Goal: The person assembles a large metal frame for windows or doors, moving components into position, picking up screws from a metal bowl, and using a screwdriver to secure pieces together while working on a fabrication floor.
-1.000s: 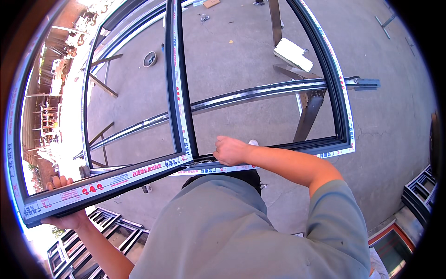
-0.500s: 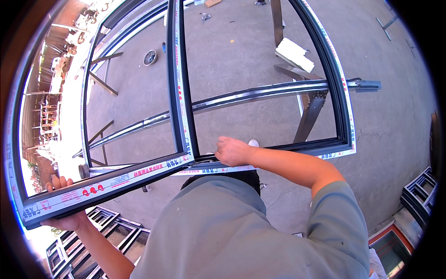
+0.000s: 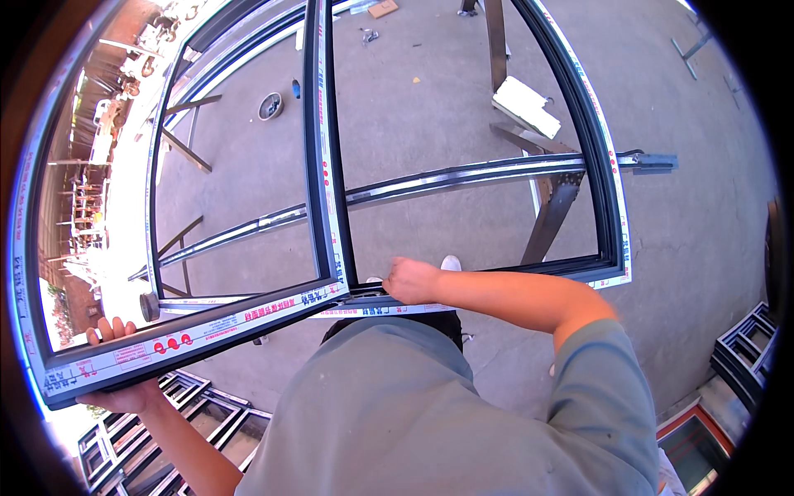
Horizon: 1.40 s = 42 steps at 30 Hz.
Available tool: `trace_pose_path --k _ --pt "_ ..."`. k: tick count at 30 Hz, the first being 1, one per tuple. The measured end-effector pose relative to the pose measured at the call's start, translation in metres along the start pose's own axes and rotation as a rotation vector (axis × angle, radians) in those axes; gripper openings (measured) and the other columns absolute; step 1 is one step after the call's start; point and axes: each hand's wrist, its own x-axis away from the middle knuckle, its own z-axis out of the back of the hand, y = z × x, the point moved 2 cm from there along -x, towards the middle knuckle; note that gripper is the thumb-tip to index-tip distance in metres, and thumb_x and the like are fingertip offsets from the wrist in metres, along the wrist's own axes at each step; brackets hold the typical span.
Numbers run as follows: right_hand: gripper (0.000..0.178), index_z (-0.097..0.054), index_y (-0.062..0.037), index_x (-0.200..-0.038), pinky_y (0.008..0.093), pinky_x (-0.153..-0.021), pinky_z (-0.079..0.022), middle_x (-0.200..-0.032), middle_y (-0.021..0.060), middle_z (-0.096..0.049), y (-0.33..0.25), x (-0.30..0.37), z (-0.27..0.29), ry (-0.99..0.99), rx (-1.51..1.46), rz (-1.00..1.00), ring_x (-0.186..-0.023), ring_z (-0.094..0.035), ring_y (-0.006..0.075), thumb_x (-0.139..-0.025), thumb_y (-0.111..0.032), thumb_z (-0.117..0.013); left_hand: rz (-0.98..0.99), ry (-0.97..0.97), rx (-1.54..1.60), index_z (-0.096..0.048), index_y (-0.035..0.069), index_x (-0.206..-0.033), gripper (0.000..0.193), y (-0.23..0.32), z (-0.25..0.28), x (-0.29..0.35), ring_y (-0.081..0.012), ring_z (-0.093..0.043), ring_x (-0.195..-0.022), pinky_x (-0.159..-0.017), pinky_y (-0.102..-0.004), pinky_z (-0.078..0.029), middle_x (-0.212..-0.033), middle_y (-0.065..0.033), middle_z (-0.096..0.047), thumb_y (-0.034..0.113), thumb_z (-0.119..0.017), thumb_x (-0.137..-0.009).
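An open window sash (image 3: 219,327), dark with white printed protective film, swings out toward me at the left. Wrapped around its lower rail near the outer corner is my left hand (image 3: 124,398), thumb side below and fingertips showing above. The larger window frame (image 3: 609,178) lies ahead of me, resting over a metal support rail (image 3: 463,175). At the frame's near edge, my right hand (image 3: 412,279) is closed, its fingers bent down beside a slim metal hinge arm (image 3: 368,291) near the sash's inner corner. Whatever those fingers hold, if anything, is hidden.
Through the frame show a dark trestle leg (image 3: 556,211), a white slab (image 3: 526,107) and a round bowl (image 3: 270,106) on the concrete floor. More window frames lie stacked at the lower left (image 3: 186,422) and far right (image 3: 748,351).
The view has shifted slightly, and the sash's lower rail sits a touch differently. Both hands keep nearly the same places; the right fingers remain closed by the hinge arm.
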Motion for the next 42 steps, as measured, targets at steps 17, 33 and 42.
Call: trace_pose_path --k 17,33,42 --pt "0.033 -0.077 -0.0124 -0.088 0.0489 -0.072 -0.052 -0.080 0.0141 -0.072 0.028 -0.015 -0.006 -0.080 -0.691 -0.361 -0.078 -0.068 0.0384 -0.096 -0.035 -0.054 0.003 0.192 -0.133 -0.054 -0.002 -0.141 0.116 0.008 0.019 0.016 -0.0258 -0.049 -0.106 -0.105 -0.0511 -0.042 -0.113 -0.0146 -0.052 0.095 -0.034 -0.080" --pt "0.039 -0.062 -0.0050 -0.112 0.0492 -0.080 -0.053 -0.081 0.0186 -0.071 0.047 0.026 0.070 -0.249 -0.430 -0.444 -0.081 -0.069 0.0415 -0.096 -0.040 -0.060 0.036 0.288 -0.136 -0.055 -0.003 -0.134 0.109 0.005 0.016 0.017 -0.0218 -0.042 -0.095 -0.102 -0.0435 -0.040 -0.101 -0.0092 -0.043 0.091 -0.046 -0.080" --pt "0.033 -0.052 -0.0040 -0.129 0.0493 -0.087 -0.051 -0.108 0.0212 -0.069 0.077 0.029 0.088 -0.099 -0.683 -0.498 -0.102 -0.065 0.0412 -0.102 -0.022 -0.057 0.011 0.310 -0.012 -0.053 0.006 -0.115 0.092 -0.005 0.001 0.003 -0.0199 -0.039 -0.094 -0.098 -0.0420 -0.037 -0.097 -0.0051 -0.039 0.088 -0.061 -0.074"
